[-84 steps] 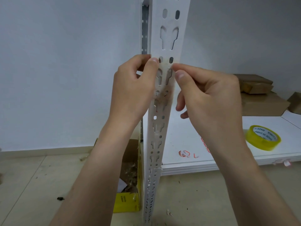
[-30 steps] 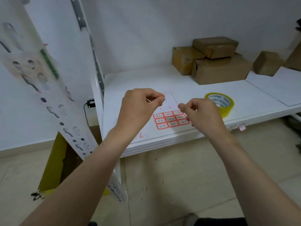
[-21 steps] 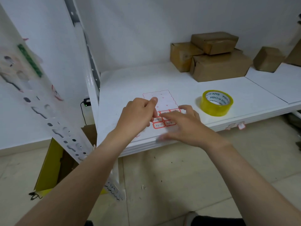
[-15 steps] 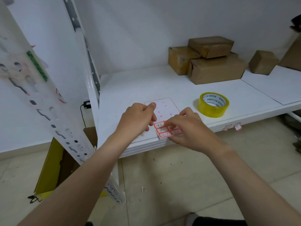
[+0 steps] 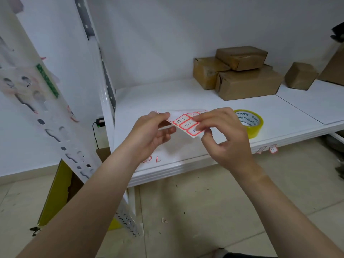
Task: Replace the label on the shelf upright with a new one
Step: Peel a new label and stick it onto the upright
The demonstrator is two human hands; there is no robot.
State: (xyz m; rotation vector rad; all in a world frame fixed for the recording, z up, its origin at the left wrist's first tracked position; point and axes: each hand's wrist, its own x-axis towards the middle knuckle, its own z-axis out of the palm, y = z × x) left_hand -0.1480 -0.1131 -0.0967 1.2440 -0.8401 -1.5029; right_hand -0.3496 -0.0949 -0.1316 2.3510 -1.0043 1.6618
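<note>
Evidently the left hand [image 5: 149, 134] is holding the sticker sheet [image 5: 176, 114] mid-frame while the right hand [image 5: 226, 138] is pinching a label [image 5: 193, 130], probably to peel cleanly next.

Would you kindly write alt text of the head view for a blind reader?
A person's left hand pinches one edge of a sheet of red-bordered labels above a white shelf while the right hand picks at one label. A yellow tape roll and brown boxes sit on the shelf; a perforated white upright stands at left.

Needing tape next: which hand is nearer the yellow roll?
Right. The right hand is just beside the tape roll; the left hand is farther left, holding the label sheet.
</note>
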